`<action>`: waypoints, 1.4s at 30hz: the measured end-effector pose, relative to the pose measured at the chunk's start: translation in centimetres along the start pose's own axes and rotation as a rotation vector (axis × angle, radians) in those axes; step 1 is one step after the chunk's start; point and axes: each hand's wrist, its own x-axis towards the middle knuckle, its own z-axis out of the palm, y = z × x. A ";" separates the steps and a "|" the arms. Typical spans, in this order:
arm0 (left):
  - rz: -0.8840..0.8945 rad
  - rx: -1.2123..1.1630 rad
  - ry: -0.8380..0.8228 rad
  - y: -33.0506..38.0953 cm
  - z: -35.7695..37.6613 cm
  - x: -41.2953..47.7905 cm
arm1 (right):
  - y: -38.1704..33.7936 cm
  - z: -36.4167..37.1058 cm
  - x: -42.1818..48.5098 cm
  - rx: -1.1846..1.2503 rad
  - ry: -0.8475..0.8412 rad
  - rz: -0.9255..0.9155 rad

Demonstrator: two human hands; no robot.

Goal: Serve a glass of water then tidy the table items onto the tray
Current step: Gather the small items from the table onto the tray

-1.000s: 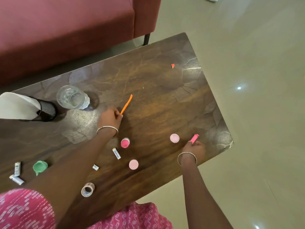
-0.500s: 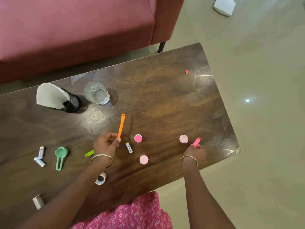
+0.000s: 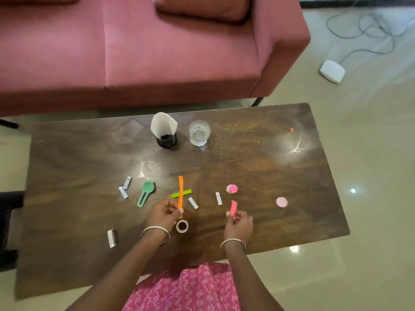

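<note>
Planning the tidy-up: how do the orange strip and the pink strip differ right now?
The orange strip is longer and thinner than the pink strip. The left hand pinches the orange strip; the right hand pinches the pink strip. Both are held by their near end, pointing away from the person.

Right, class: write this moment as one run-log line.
left hand: pinches orange strip | right hand: pinches pink strip | glass: upright on table, beside napkin holder | tray: not in view
</note>
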 end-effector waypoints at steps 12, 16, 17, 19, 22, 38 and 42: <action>-0.001 -0.163 0.084 -9.2 -17.4 -10.2 | -3.2 8.6 -19.6 0.032 -0.250 -0.243; 0.028 -0.222 0.128 -12.0 -24.1 -14.5 | -3.8 11.8 -27.0 0.033 -0.330 -0.286; 0.025 -0.243 0.137 -12.9 -25.8 -15.5 | -3.9 12.6 -28.9 0.030 -0.353 -0.300; 0.014 -0.268 0.178 -14.8 -29.3 -17.2 | -4.2 14.1 -32.8 0.024 -0.397 -0.343; -0.022 -0.272 0.280 -17.8 -33.9 -18.9 | -4.5 16.3 -37.9 0.001 -0.470 -0.405; -0.084 -0.177 0.573 -22.0 -51.8 -15.0 | -11.0 26.1 -49.2 -0.003 -0.701 -0.501; -0.141 -0.066 0.585 -21.9 -55.4 -9.9 | -13.1 30.0 -50.0 0.011 -0.709 -0.495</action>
